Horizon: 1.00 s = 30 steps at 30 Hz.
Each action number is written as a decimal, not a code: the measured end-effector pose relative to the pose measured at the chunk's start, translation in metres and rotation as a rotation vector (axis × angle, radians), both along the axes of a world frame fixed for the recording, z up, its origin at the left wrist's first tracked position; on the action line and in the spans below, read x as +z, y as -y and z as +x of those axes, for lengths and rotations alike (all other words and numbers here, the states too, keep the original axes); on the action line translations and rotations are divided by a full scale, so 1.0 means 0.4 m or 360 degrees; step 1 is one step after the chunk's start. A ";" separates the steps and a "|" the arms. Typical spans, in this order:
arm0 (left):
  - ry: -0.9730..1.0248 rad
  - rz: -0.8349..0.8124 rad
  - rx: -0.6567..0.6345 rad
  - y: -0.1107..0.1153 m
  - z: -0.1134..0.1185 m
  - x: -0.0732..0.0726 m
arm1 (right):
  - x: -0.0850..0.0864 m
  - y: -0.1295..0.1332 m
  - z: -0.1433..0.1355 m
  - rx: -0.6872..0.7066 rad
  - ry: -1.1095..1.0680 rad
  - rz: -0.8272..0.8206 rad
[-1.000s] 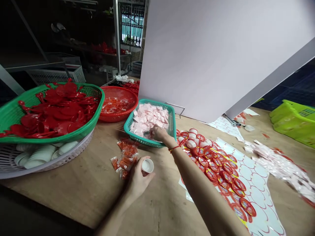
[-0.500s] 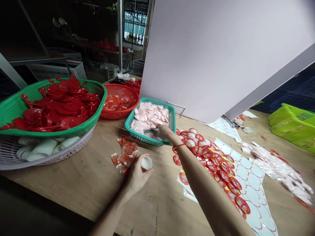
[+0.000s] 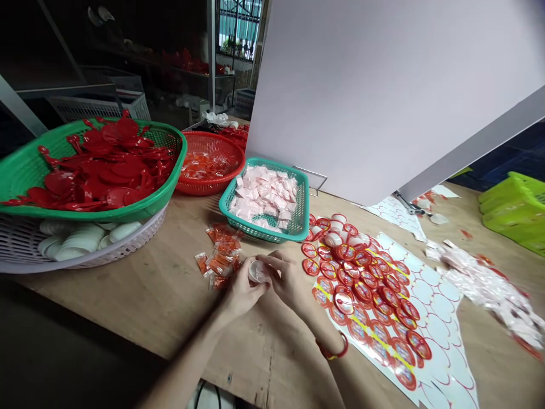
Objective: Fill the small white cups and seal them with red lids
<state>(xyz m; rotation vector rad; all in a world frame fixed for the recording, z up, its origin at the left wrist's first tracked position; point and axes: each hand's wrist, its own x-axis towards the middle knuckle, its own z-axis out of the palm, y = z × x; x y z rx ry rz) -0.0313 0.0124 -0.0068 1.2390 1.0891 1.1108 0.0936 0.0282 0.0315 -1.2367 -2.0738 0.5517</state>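
My left hand (image 3: 242, 289) is wrapped round a small white cup (image 3: 256, 272), its mouth turned up towards me, just above the table. Against the cup's right side my right hand (image 3: 286, 279) is closed, its fingers curled at the rim; what they hold is hidden. Something pale and translucent shows in the cup's mouth, too blurred to name. Just beyond the hands stands a teal basket (image 3: 307, 213) of pale pink sachets (image 3: 266, 193). Beside my left hand lie several clear packets with orange-red contents (image 3: 221, 253).
On the left, a green basket (image 3: 170, 196) of red plastic pieces sits on a lilac basket (image 3: 147, 241) holding white cups. A red basket (image 3: 232, 149) stands behind. Round red lids (image 3: 361, 289) and sticker sheets (image 3: 438, 318) spread at right, near a yellow-green crate (image 3: 511, 213).
My right hand has come back from the teal basket to the cup in my left hand. More of the basket's bottom shows at its near side. The view has shifted slightly.
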 end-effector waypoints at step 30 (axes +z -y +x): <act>-0.0017 -0.0160 -0.0004 0.100 -0.106 0.061 | -0.060 0.044 -0.110 -0.0181 -0.0547 -0.0701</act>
